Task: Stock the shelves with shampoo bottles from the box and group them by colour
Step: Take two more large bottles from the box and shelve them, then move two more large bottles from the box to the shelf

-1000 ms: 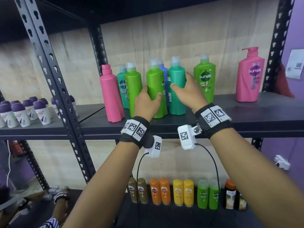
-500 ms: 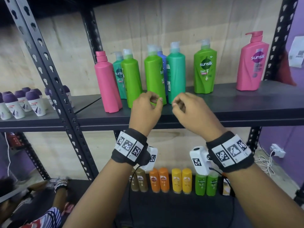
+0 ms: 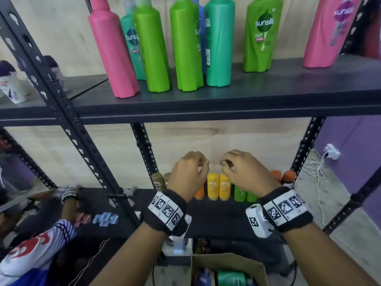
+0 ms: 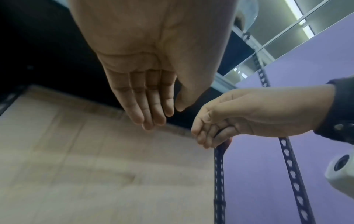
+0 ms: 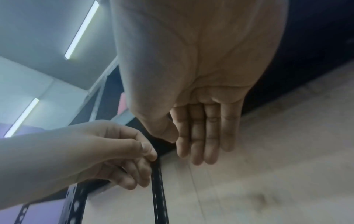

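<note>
- Hands: left hand (image 3: 188, 174) and right hand (image 3: 245, 172) have dropped from the upper shelf (image 3: 226, 104) edge to below it; fingers loosely curled, empty.
- Bottles (image 3: 185, 44): upright on that shelf, caps to 12 o'clock, unmoved.
- Box (image 3: 228, 265): 6 o'clock; a green bottle (image 3: 231, 278) lies inside.

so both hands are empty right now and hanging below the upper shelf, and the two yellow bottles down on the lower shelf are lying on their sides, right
Not quite. The two yellow bottles stand upright, side by side, on the lower shelf, as the head view shows. The rest holds: the left hand and right hand hold nothing, fingers loosely curled, and both are below the upper shelf.
</note>
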`<state>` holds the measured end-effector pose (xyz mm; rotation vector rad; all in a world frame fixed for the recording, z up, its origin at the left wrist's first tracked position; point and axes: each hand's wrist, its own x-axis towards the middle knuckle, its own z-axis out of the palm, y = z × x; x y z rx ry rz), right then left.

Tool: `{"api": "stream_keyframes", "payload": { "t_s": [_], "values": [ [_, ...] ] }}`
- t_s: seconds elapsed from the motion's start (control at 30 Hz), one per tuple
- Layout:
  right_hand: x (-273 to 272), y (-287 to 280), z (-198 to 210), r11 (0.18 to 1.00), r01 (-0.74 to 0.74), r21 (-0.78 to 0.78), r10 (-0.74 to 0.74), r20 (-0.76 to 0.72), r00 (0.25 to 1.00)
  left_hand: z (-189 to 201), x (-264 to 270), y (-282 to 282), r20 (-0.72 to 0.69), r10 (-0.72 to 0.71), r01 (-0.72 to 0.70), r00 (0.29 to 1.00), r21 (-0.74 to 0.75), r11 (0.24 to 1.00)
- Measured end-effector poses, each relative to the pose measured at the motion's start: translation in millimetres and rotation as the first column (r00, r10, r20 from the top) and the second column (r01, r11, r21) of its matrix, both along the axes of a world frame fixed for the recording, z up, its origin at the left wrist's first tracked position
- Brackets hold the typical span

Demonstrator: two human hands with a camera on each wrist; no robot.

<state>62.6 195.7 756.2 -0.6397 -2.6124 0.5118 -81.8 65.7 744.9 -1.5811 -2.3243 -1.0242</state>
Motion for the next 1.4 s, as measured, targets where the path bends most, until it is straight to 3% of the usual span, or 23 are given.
{"api": "stream_keyframes", "payload": {
  "t_s": [0.3, 0.57, 0.87, 1.03, 1.2, 1.4],
  "values": [
    [16, -28, -123, 0.97, 0.033, -0.24, 0.044, 0.307, 0.951, -134, 4, -10, 0.293, 0.077, 0.06, 0.953, -0.431, 0.9],
    [46, -48, -201, 0.889, 0.132, -0.438, 0.119, 0.5, 0.858, -215, 18, -32, 0.355, 0.231, 0.101, 0.906, -0.71, 0.697],
    [85, -77, -281, 0.796, 0.297, -0.527, 0.177, 0.673, 0.718, -281, 39, -72, 0.31, 0.277, 0.142, 0.909, -0.858, 0.494],
    [102, -91, -312, 0.728, 0.385, -0.567, 0.205, 0.716, 0.667, -308, 46, -87, 0.283, 0.351, 0.17, 0.893, -0.932, 0.32],
    [114, -98, -342, 0.703, 0.398, -0.589, 0.279, 0.743, 0.608, -335, 46, -93, 0.276, 0.411, 0.162, 0.869, -0.943, 0.291],
    [118, -99, -386, 0.675, 0.505, -0.537, 0.249, 0.811, 0.53, -375, 50, -87, 0.307, 0.444, 0.2, 0.842, -0.942, 0.27]
  ]
}}
